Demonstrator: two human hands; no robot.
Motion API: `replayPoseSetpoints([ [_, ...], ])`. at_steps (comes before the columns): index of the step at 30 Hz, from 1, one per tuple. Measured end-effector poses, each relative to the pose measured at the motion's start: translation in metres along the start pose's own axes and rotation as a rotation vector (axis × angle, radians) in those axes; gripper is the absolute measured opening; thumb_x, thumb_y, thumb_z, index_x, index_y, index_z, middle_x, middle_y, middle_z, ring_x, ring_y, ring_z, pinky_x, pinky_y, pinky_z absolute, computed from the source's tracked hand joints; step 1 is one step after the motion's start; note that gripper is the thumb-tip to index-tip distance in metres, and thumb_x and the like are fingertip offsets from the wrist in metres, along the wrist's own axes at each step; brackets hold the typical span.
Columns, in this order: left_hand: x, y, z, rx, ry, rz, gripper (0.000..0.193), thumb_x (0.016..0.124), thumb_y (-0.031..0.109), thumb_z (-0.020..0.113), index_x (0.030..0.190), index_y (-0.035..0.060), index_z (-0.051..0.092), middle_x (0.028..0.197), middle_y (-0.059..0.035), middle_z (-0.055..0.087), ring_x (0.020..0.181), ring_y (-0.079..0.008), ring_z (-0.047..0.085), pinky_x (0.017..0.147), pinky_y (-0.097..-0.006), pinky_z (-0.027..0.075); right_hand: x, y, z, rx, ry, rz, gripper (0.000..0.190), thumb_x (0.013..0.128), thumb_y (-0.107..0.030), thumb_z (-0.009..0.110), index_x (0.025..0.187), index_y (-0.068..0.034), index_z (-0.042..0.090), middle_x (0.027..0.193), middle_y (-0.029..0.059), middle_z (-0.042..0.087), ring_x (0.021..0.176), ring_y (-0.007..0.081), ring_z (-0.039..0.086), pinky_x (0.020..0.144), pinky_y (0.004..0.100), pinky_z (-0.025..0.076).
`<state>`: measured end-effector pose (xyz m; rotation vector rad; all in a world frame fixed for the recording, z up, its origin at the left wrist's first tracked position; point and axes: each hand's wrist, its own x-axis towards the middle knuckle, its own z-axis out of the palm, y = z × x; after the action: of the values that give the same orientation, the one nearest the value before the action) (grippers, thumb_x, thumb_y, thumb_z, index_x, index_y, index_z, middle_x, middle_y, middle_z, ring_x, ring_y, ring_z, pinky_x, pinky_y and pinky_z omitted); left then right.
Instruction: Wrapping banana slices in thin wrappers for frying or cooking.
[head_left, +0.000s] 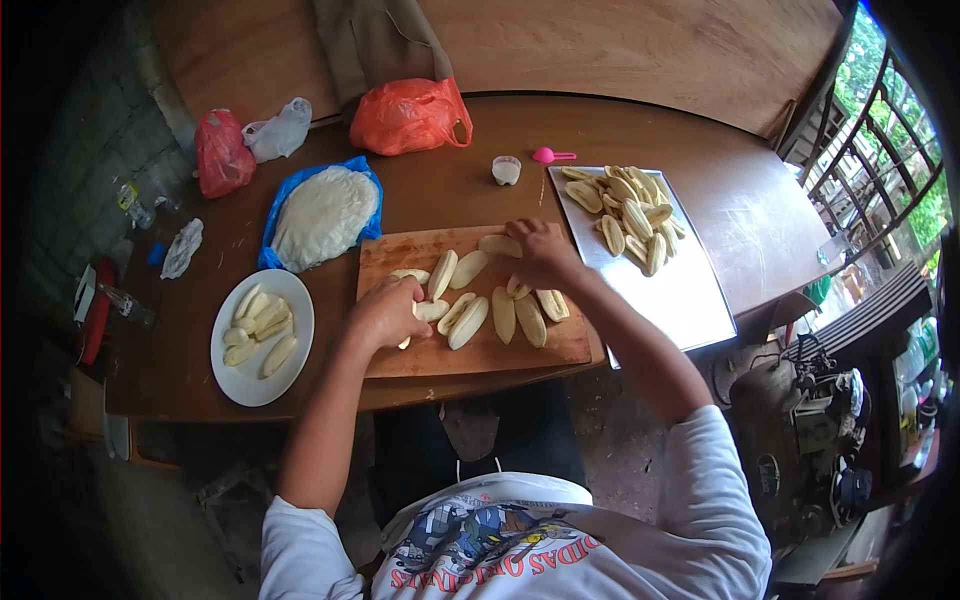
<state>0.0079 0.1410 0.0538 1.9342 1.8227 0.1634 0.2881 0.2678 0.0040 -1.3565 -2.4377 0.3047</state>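
Observation:
Several lengthwise banana slices (469, 322) lie spread over a wooden cutting board (480, 364). At the board's left side, my left hand (386, 311) is over some slices, its fingers bent around them; its grip is partly hidden. My right hand (544, 251) reaches over the upper right part, fingers down beside a slice (499, 245); what its fingertips touch is hidden. A metal tray (675, 307) to the right bears a heap of banana slices (637, 214). On the left, a white oval plate (244, 390) holds peeled banana pieces (262, 322).
A white mass in a blue plastic bag (326, 217) sits behind the plate. Red bags (405, 116), a clear plastic bag (281, 133), a small cup (506, 171) and a pink scoop (551, 155) stand farther back. Plastic bottles (135, 206) are at far left.

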Motion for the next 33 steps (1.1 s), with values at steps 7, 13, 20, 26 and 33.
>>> replayPoseSetpoints([
  [7,-0.011,-0.014,-0.011,-0.404,-0.005,-0.056,0.046,0.084,0.020,0.093,0.122,0.0036,0.070,0.104,-0.0151,0.075,0.079,-0.0248,0.074,0.072,-0.0394,0.061,0.010,-0.051,0.001,-0.068,-0.204,-0.058,0.061,0.097,-0.055,0.072,0.144,-0.015,0.068,0.153,0.0170,0.055,0.143,0.0428,0.046,0.122,0.0574,0.041],
  [13,0.041,-0.012,0.011,-0.246,0.274,0.057,0.049,0.091,0.037,0.088,0.126,0.0070,0.071,0.127,-0.0204,0.074,0.114,-0.0332,0.074,0.097,-0.0447,0.060,0.028,-0.020,-0.010,-0.122,-0.210,-0.123,0.073,0.081,-0.052,0.090,0.141,-0.017,0.069,0.148,0.0167,0.057,0.144,0.0416,0.047,0.119,0.0511,0.046],
  [20,0.074,0.006,0.017,0.019,0.281,-0.030,0.056,0.081,0.041,0.093,0.123,0.0063,0.076,0.120,-0.0197,0.078,0.123,-0.0367,0.072,0.106,-0.0468,0.056,0.055,-0.002,-0.021,-0.007,-0.378,-0.038,0.081,0.077,-0.046,0.095,0.142,-0.011,0.061,0.142,0.0162,0.062,0.141,0.0362,0.055,0.115,0.0475,0.049],
  [26,0.081,0.004,-0.002,0.029,0.056,-0.036,0.047,0.083,0.027,0.086,0.124,0.0044,0.079,0.123,-0.0223,0.078,0.114,-0.0374,0.076,0.103,-0.0457,0.058,0.053,-0.009,-0.025,-0.042,-0.588,0.106,0.079,0.080,-0.043,0.094,0.143,-0.007,0.063,0.133,0.0204,0.072,0.127,0.0358,0.069,0.106,0.0452,0.055],
  [33,0.068,-0.066,-0.025,-1.026,-0.026,-0.172,0.024,0.096,0.031,0.075,0.105,0.0089,0.074,0.088,-0.0035,0.074,0.082,-0.0134,0.073,0.066,-0.0281,0.058,0.063,-0.023,-0.034,0.269,-0.462,-0.053,0.072,0.083,-0.031,0.090,0.147,-0.009,0.063,0.138,0.0190,0.070,0.132,0.0363,0.066,0.108,0.0484,0.055],
])
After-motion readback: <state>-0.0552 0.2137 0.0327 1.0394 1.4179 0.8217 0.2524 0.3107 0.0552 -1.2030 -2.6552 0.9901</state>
